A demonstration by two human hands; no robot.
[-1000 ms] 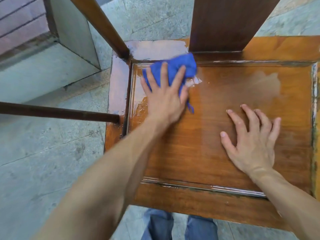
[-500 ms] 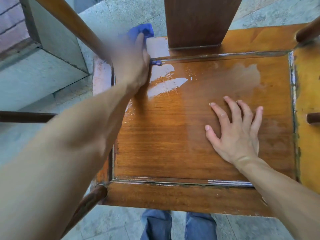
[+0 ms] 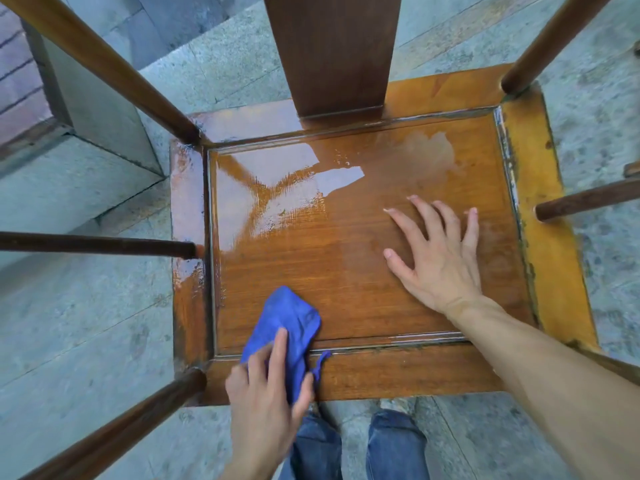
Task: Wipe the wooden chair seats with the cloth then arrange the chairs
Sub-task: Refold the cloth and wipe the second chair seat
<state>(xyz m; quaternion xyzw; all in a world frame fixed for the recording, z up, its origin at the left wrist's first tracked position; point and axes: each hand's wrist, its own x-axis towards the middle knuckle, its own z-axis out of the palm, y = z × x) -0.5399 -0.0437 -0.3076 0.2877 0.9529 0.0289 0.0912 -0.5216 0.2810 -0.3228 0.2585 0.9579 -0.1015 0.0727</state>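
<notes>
Left hand (image 3: pixel 266 393) presses cloth (image 3: pixel 287 327) at seat's (image 3: pixel 346 271) near-left edge — right hand (image 3: pixel 440 258) flat.

Head camera looks steeply down, close above chair seat (image 3: pixel 346 271).

Wooden chair seat (image 3: pixel 346 271): recessed panel in a raised frame, wet sheen across the far left corner. On it: blue cloth (image 3: pixel 291 320) at the near left edge; right hand (image 3: pixel 440 265), flat, fingers spread, toward the right side.
</notes>
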